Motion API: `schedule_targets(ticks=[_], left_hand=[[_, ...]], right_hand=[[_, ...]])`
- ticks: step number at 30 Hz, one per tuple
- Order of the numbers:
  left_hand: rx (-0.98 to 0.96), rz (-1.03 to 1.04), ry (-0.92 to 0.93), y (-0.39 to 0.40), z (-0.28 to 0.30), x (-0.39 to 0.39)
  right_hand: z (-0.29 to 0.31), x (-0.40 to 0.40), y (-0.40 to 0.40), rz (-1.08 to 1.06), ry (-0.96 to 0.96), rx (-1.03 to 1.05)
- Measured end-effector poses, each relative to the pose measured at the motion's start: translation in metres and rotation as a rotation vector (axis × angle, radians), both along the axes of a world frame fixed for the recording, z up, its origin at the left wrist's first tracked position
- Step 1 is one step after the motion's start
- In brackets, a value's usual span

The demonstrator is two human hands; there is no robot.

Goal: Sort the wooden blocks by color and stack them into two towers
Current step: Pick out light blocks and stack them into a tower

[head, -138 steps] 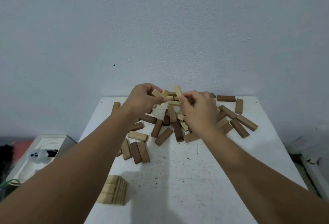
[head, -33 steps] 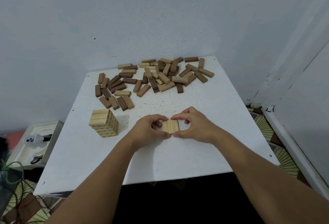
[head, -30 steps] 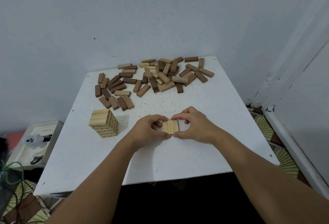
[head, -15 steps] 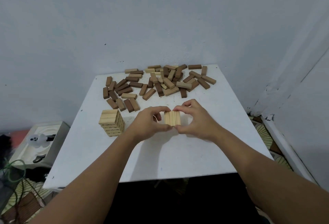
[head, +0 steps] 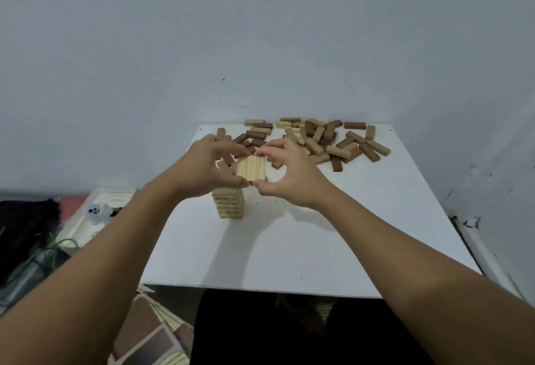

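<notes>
Single head view, close above white table [head: 289, 248], facing forward-down toward wall [head: 144, 60].

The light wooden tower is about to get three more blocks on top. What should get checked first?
1. Both hands, left hand and right hand, grip the row of three light wooden blocks: ok.
2. Row level: ok.
3. Row right over the light wooden tower: cannot tell.
4. Tower straight: ok.
5. Loose pile of light and dark wooden blocks away from tower: ok.
</notes>
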State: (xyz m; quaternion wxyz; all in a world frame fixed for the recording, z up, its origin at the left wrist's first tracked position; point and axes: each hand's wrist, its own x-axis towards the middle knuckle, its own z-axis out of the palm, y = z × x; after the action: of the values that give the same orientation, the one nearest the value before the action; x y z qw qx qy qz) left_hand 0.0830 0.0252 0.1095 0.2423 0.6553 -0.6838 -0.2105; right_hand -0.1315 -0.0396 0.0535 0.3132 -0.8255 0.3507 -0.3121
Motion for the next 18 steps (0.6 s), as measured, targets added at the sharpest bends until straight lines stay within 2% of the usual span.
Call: schedule_targets(ticks=[7, 18], left_hand=[[0.091, 0.034, 0.051, 0.008, -0.015, 0.053], [0.215, 0.016, 0.179, -0.003, -0.041, 0.067]], right_hand=[[-0.011, 0.052, 0.0, 0.037, 0.068, 0.026], [-0.026, 0.06, -0.006, 0.021, 0.131, 0.107]])
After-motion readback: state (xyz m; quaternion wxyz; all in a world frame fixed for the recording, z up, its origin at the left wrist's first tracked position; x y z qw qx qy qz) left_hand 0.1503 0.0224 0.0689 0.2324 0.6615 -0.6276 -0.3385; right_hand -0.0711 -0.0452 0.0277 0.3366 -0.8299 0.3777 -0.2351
